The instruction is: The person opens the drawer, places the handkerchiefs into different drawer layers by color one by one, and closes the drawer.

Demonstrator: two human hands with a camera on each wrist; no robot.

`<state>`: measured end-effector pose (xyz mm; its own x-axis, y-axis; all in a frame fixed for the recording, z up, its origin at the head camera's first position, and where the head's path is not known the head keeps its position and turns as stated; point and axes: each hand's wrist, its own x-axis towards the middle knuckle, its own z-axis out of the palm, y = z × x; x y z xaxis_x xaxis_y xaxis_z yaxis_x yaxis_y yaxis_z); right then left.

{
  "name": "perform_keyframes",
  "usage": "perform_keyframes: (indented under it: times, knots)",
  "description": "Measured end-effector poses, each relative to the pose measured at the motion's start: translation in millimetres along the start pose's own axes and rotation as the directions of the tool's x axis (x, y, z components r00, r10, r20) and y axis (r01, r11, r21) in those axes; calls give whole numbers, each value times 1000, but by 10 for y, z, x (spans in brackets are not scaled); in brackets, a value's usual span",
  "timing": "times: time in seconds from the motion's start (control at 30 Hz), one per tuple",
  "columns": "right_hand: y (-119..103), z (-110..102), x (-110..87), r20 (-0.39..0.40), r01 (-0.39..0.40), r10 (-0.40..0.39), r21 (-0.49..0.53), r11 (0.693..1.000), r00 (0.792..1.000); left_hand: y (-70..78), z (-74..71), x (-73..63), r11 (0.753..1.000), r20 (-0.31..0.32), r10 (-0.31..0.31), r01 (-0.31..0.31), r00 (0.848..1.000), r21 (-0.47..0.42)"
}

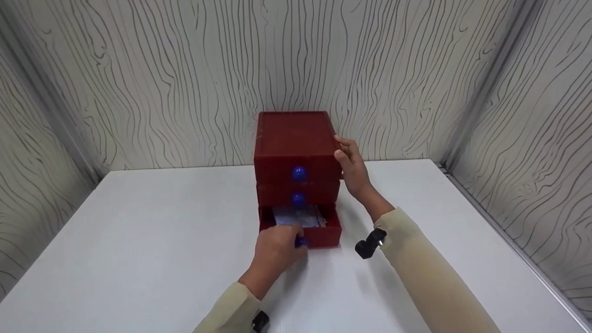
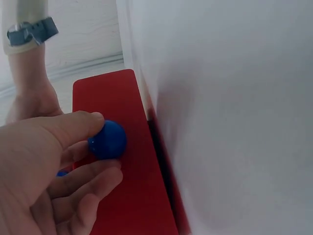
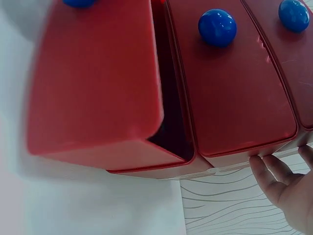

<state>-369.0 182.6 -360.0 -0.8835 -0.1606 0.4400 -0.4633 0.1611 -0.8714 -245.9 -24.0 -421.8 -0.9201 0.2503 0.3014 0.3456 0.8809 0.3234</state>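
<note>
A red drawer cabinet (image 1: 296, 134) with three stacked drawers and round blue knobs stands on the white table. Its bottom drawer (image 1: 323, 237) is pulled partway out, while the upper two are closed. Inside the open drawer lies a flat, pale, shiny item (image 1: 296, 216), its kind unclear. My left hand (image 1: 277, 247) holds the bottom drawer's blue knob (image 2: 108, 140), thumb on one side and fingers on the other. With fairly straight fingers, my right hand (image 1: 355, 171) rests against the cabinet's right side near its top; in the right wrist view its fingertips (image 3: 257, 164) touch the side wall.
The white tabletop (image 1: 162, 240) stretches out on both sides of the cabinet. Behind it rises a wall panel (image 1: 185, 83) with a wood-grain pattern, and similar panels stand left and right. Black straps with small devices (image 1: 370, 243) sit on both wrists.
</note>
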Motion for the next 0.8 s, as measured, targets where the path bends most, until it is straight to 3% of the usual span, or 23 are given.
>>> perform_keyframes:
  times: [0.37, 0.57, 0.8]
  knots:
    - [3, 10, -14, -1, 41, -41, 54, 998, 999, -130, 149, 256, 995, -11, -92, 92, 996, -41]
    - [38, -7, 3, -12, 31, -31, 25, 999, 999, -122, 191, 342, 990, 1, -133, 133, 991, -54]
    - [8, 7, 2, 4, -3, 3, 15, 1000, 1000, -146, 245, 396, 986, -32, -149, 145, 988, -84]
